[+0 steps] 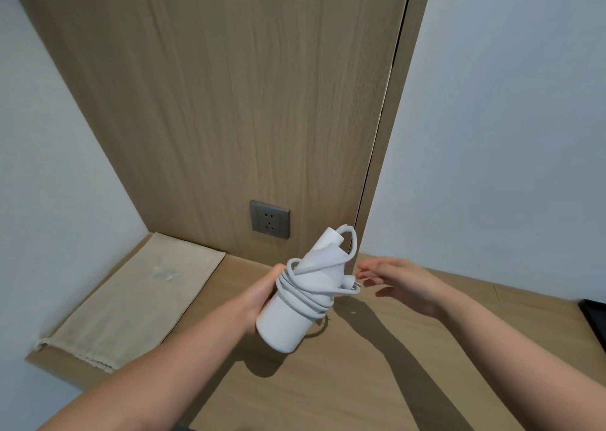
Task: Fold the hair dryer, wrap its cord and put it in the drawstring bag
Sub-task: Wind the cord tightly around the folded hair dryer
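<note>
Gripping the folded hair dryer (288,312) in my left hand (262,299) keeps its wrapped cord (308,296) from uncoiling. My right hand (403,283) hovers beside the plug, fingers loose (holding nothing); the drawstring bag (131,296) lies flat nearby.

A single wide-angle camera worn on the person's head looks forward and steeply down, squarely facing the wall socket (269,219) in the wood panel (229,102). It sits close: both forearms enter from the bottom edge, and the left hand (259,299) and right hand (403,283) lie at arm's reach just below the socket, above the desk (328,398). The panel's sides splay outward above the socket.
</note>
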